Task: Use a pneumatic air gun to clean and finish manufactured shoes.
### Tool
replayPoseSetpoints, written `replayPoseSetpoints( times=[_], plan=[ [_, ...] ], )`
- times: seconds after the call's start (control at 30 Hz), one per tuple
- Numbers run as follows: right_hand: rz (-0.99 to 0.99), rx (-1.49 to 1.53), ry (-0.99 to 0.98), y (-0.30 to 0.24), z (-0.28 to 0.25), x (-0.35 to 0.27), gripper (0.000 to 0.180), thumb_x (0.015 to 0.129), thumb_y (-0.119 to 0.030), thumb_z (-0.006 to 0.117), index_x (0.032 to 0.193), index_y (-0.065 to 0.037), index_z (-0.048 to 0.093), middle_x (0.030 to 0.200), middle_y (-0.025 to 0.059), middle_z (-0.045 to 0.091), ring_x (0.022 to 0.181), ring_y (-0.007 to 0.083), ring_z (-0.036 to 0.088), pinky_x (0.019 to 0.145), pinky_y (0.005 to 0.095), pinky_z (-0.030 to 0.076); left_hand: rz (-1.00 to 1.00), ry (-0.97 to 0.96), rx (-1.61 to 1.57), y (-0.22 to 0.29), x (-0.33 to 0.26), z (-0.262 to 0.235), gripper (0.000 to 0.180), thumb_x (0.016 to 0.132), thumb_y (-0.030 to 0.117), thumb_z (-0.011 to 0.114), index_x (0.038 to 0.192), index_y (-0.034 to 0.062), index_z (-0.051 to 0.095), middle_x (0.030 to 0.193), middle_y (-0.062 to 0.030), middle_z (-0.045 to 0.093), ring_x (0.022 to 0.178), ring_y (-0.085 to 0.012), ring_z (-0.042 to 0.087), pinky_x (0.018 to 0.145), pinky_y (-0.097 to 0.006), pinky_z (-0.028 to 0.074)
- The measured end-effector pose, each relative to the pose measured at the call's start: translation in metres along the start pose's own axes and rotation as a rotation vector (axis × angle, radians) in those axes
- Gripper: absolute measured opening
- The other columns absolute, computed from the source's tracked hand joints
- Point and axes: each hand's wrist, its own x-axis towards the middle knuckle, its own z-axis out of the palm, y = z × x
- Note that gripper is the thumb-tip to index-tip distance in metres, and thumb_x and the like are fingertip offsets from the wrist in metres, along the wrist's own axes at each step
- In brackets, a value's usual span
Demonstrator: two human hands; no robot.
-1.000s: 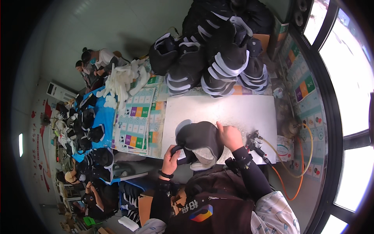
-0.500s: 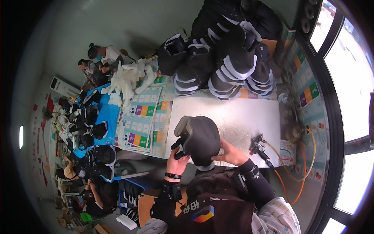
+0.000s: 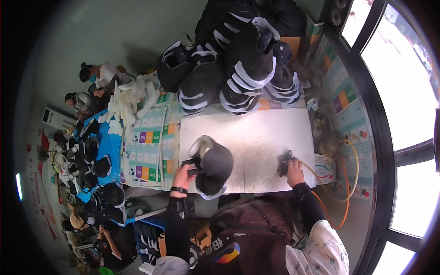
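Tilted above the white board (image 3: 261,133), a black shoe upper (image 3: 217,165) with a pale lining and a light lower edge is held at its left side. My left hand (image 3: 183,176) is closed around its dark collar or tongue part. To the right, my right hand (image 3: 295,174) grips the spray gun (image 3: 284,162), whose handle is mostly hidden under the fingers. A yellowish hose (image 3: 355,176) and an orange hose (image 3: 345,211) loop off to the right of the gun.
Stacked black shoe uppers (image 3: 250,59) with pale edges line the board's far side. White foam-like pieces (image 3: 126,101) and printed sheets (image 3: 144,137) lie left. Further left, more uppers rest on a blue cover (image 3: 109,151), with people working nearby. A window (image 3: 398,78) stands right.
My right hand has let go of the shoe upper and moved right onto the spray gun. My left hand alone now holds the upper, turned somewhat. The whole view has shifted.
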Motion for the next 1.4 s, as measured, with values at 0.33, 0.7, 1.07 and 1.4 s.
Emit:
replayPoseSetpoints(
  times=[0.33,0.7,1.07,1.4],
  plan=[
    [0.142,0.399,0.128,-0.016,-0.068,0.016,0.037,0.077,0.005,0.062,0.114,-0.001,0.059,0.109,0.0156,0.063,0.107,0.0422,0.061,0.089,0.0499,0.056,-0.171,-0.049,0.135,-0.036,0.069,0.018,0.011,0.094,0.014,0.061,0.095,0.003,0.057,0.074,-0.0074,0.061,0.053,-0.0178,0.059,0.045,-0.028,0.049],
    [-0.119,1.023,-0.193,-0.156,-0.159,0.007,0.027,0.079,-0.01,0.067,0.104,-0.003,0.06,0.084,0.0239,0.065,0.084,0.0483,0.064,0.072,0.0488,0.051,-0.217,0.007,0.119,-0.024,0.077,0.033,0.016,0.091,0.019,0.064,0.088,0.0053,0.056,0.064,-0.0059,0.056,0.05,-0.0184,0.053,0.059,-0.036,0.053],
    [-0.317,1.081,-0.258,-0.138,-0.16,0.001,0.024,0.079,-0.009,0.067,0.102,-0.002,0.062,0.079,0.0239,0.062,0.08,0.0465,0.064,0.069,0.0478,0.049,-0.229,0.004,0.085,-0.027,0.074,0.034,0.016,0.092,0.02,0.062,0.089,0.006,0.055,0.064,-0.0063,0.056,0.05,-0.0178,0.053,0.056,-0.033,0.052],
    [-0.35,1.002,-0.328,-0.12,-0.166,-0.002,0.023,0.078,-0.008,0.065,0.1,-0.001,0.062,0.078,0.0234,0.061,0.079,0.0452,0.063,0.069,0.0465,0.049,-0.222,0.041,0.096,-0.025,0.072,0.031,0.015,0.092,0.015,0.06,0.091,0.0008,0.055,0.067,-0.0089,0.057,0.05,-0.0191,0.056,0.045,-0.03,0.047]
  ],
)
